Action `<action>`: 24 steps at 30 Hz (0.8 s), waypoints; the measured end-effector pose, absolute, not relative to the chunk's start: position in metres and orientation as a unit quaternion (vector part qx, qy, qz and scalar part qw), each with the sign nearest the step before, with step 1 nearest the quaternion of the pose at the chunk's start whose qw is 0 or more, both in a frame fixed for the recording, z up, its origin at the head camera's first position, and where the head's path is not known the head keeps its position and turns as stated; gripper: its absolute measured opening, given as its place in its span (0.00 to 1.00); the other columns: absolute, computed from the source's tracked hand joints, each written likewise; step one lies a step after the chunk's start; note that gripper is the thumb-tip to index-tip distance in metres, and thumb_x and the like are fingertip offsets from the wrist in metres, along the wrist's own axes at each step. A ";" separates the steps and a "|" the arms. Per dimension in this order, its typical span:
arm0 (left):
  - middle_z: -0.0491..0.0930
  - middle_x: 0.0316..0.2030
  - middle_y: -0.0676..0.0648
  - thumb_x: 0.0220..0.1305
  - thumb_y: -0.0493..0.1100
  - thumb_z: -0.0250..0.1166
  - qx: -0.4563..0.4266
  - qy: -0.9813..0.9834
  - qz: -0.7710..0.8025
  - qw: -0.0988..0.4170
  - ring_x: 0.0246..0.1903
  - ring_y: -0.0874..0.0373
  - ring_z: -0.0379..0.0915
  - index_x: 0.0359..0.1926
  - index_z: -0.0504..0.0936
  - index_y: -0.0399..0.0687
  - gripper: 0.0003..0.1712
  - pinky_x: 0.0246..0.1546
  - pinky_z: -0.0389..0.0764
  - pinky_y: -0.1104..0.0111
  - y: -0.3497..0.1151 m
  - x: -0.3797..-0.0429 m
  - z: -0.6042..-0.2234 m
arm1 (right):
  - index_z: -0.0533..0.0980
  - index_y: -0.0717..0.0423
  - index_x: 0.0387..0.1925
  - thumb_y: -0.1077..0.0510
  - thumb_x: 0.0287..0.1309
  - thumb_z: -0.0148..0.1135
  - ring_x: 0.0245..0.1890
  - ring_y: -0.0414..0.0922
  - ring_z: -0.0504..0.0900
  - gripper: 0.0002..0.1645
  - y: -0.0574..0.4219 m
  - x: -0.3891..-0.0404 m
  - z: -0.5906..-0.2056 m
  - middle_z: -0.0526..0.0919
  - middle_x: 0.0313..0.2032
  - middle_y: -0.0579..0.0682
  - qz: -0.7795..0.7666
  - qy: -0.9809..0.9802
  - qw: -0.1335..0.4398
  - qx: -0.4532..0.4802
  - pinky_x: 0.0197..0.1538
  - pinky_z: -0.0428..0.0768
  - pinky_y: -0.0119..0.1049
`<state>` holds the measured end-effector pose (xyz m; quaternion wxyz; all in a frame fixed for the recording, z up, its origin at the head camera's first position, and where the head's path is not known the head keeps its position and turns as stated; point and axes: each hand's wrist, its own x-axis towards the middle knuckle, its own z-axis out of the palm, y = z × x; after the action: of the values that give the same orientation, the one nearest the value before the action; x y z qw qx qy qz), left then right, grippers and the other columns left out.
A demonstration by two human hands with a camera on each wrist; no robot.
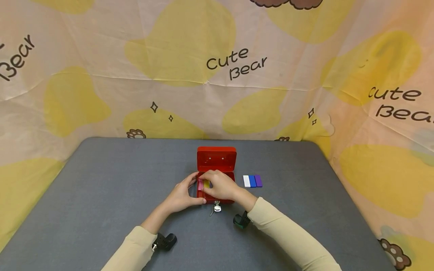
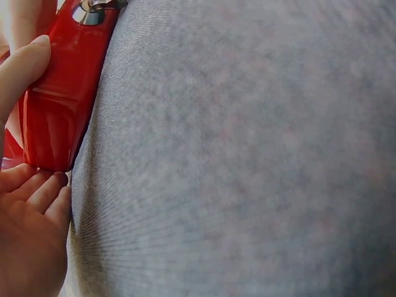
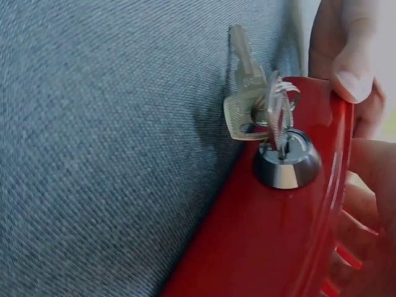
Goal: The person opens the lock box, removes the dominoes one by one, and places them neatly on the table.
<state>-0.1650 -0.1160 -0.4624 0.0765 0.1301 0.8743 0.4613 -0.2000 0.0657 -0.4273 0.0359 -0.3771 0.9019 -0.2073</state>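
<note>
A small red metal cash box [image 1: 216,159] stands open on the table, its lid raised at the back. My left hand [image 1: 181,195] holds the box at its left side, thumb on the front edge and fingers along the side wall. My right hand [image 1: 220,185] reaches down into the box, thumb and index finger pinching a yellow block [image 1: 207,183]. Beside it, against the left inner wall, is a pink block [image 1: 200,184]. The right part of the inside is hidden behind this hand. A ring of keys [image 3: 250,105] hangs from the front lock [image 3: 288,167], one key in it.
White [image 1: 246,181], blue [image 1: 252,181] and purple [image 1: 259,181] blocks lie side by side right of the box. Grey cloth covers the table [image 1: 135,165]. A printed curtain [image 1: 183,45] hangs behind it and along the sides.
</note>
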 end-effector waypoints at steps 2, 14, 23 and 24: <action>0.62 0.65 0.41 0.41 0.50 0.76 0.132 0.873 0.463 0.075 0.62 0.46 0.63 0.67 0.58 0.46 0.54 0.57 0.69 0.54 -0.116 -0.165 -0.462 | 0.77 0.57 0.50 0.55 0.55 0.60 0.49 0.45 0.78 0.20 0.065 -0.200 -0.428 0.80 0.49 0.50 -0.202 0.901 0.035 -0.382 0.56 0.74 0.39; 0.62 0.64 0.40 0.41 0.53 0.75 0.138 0.874 0.460 0.076 0.61 0.45 0.63 0.67 0.57 0.46 0.54 0.57 0.69 0.53 -0.116 -0.165 -0.463 | 0.78 0.54 0.50 0.54 0.58 0.57 0.52 0.46 0.75 0.19 0.068 -0.199 -0.434 0.79 0.51 0.49 -0.173 0.902 0.038 -0.395 0.58 0.72 0.42; 0.62 0.65 0.41 0.40 0.51 0.76 0.129 0.877 0.457 0.078 0.62 0.45 0.63 0.67 0.57 0.47 0.54 0.57 0.68 0.53 -0.116 -0.167 -0.464 | 0.79 0.54 0.49 0.54 0.58 0.58 0.52 0.45 0.75 0.18 0.072 -0.200 -0.435 0.79 0.51 0.48 -0.176 0.893 0.037 -0.412 0.57 0.72 0.42; 0.62 0.65 0.40 0.40 0.51 0.76 0.130 0.877 0.457 0.077 0.61 0.45 0.63 0.67 0.57 0.47 0.54 0.57 0.69 0.53 -0.116 -0.167 -0.464 | 0.79 0.53 0.49 0.54 0.57 0.58 0.52 0.45 0.75 0.18 0.072 -0.200 -0.435 0.79 0.51 0.48 -0.176 0.894 0.035 -0.411 0.57 0.72 0.41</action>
<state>-0.1665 -0.1156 -0.4639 0.0765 0.1300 0.8766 0.4570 -0.1996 0.0721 -0.4351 0.0350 -0.4110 0.8938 -0.1758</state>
